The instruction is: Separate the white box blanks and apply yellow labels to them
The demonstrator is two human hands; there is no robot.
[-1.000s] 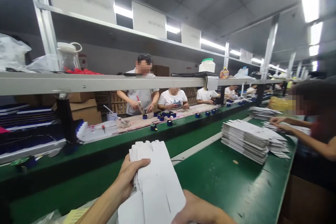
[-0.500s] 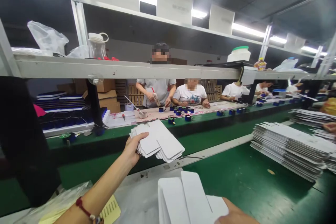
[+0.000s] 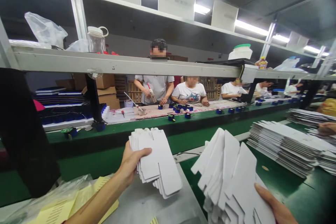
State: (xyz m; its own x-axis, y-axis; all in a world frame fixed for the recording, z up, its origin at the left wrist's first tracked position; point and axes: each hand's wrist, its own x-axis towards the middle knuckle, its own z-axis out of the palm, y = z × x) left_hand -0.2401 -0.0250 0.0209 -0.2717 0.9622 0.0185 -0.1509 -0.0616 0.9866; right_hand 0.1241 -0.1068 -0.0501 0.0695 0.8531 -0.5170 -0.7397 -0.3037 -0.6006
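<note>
My left hand [image 3: 133, 162] is closed round one edge of a stack of flat white die-cut cards [image 3: 160, 157], its thumb lying across the top one. The stack is tilted and held above the grey work surface [image 3: 147, 206]. At the lower right, my right hand [image 3: 274, 203] grips a second bundle of white die-cut cards [image 3: 236, 171], which are fanned out and overlap unevenly. Only the thumb side of that hand shows; its other fingers are hidden behind the bundle. A gap separates the two bundles.
Tall piles of white flat cards [image 3: 286, 147] stand on the green table at right, with another person's hand [image 3: 327, 128] beside them. Yellow printed sheets [image 3: 60, 210] and clear plastic lie lower left. Across the green conveyor [image 3: 147, 126], several people handle blue parts [image 3: 177, 110] beneath a metal shelf [image 3: 126, 65].
My right hand has raised its bundle from the bottom edge, moving right, and the cards now fan out. My left hand's stack is slightly lower and turned more upright.
</note>
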